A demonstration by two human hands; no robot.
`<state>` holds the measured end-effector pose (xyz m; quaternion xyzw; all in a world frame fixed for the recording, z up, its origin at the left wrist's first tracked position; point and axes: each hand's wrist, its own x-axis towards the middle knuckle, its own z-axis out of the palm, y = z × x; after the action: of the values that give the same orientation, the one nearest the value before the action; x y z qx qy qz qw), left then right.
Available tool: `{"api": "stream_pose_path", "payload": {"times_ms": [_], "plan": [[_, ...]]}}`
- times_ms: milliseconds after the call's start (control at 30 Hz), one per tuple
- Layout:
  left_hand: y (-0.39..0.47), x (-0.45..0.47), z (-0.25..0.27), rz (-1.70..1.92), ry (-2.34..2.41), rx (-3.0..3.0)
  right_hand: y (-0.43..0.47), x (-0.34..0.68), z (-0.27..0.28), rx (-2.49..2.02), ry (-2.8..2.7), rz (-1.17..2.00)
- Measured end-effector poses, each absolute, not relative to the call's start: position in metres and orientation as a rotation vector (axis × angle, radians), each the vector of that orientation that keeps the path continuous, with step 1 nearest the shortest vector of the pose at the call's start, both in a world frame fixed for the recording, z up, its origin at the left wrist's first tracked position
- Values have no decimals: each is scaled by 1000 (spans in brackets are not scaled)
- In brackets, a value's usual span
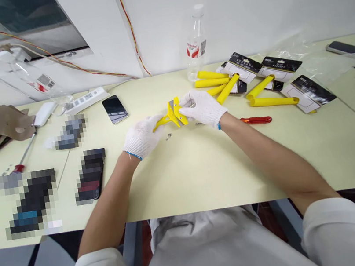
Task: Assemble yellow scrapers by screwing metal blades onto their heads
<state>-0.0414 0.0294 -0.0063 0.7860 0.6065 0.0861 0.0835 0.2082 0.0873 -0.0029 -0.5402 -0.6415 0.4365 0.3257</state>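
A clear plastic bottle (pixel 195 43) stands at the far edge of the pale table (pixel 203 169), against the wall; it looks empty, cap on. A second bottle (pixel 39 82) lies tilted at the far left by the power strip (pixel 87 99).

Both hands wear white knit gloves and meet in the middle of the table. The left hand (pixel 141 137) is curled around the handle of a yellow scraper (pixel 173 116), and the right hand (pixel 202 108) pinches its wide head from the right, fingers closed on it. The scraper is lifted just off the table, between the two hands. Some tiny screws (pixel 169 137) lie on the table just beneath it.

Just right of the right hand lies a red screwdriver (pixel 257 119). Farther right and beyond, loose yellow handles (pixel 273 101) and black-and-white packaging cards (pixel 282 66) are scattered. A phone (pixel 115 109) lies face up to the far left of the hands. The near stretch of table, between the forearms and up to the near edge, is bare.
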Motion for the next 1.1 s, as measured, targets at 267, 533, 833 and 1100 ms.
{"api": "stream_pose_path", "payload": {"times_ms": [267, 533, 833, 1100], "plan": [[28, -39, -5, 255, 1817, 2339, 89, 208, -7, -1423, -1687, 1133], [26, -34, -7, 222, 1838, 2335, 87, 206, -6, -1438, -1729, 1070], [26, -31, -8, 209, 1822, 2330, 87, 204, -10, -1433, -1838, 933], [25, -31, -8, 208, 1821, 2339, 85, 202, -10, -1445, -1874, 831]]}}
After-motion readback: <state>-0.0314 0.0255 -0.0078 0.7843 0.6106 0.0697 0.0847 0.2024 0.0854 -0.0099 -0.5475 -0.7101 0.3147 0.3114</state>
